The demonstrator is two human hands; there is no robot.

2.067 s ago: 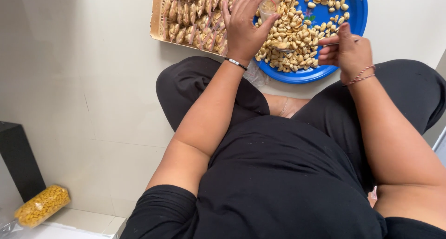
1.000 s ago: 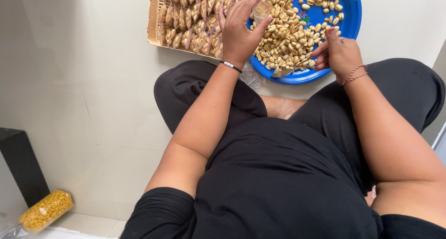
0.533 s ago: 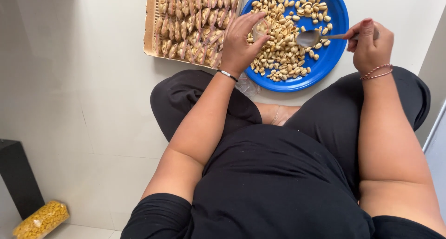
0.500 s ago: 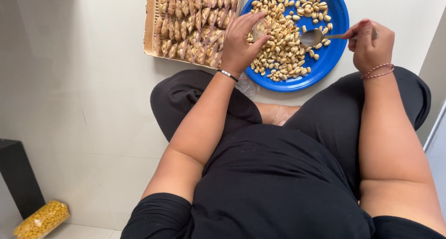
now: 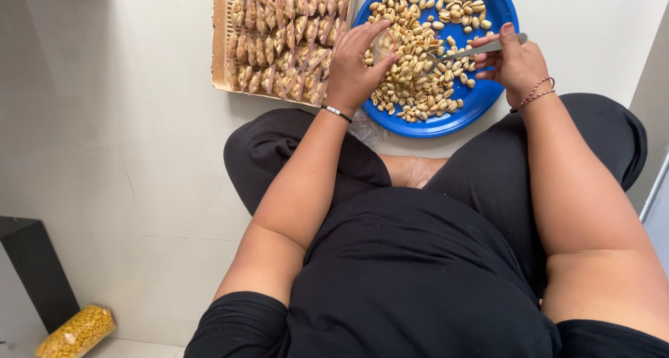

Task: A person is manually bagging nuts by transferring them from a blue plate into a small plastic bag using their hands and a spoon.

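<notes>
1. I sit cross-legged on the pale tiled floor and look down at my two hands.
2. My left hand pinches a small clear bag between thumb and fingers, over the left side of the blue plate.
3. My right hand grips the handle of a metal spoon.
4. The spoon's bowl points left, just beside the little bag, over the peanuts.
5. The peanuts lie piled in the blue plate, which sits on the floor in front of my knees.
6. Left of the plate, touching it, sits a flat tan tray full of small filled peanut packets.
7. At the bottom left corner lies a clear bag of yellow bits, next to a dark box.
</notes>
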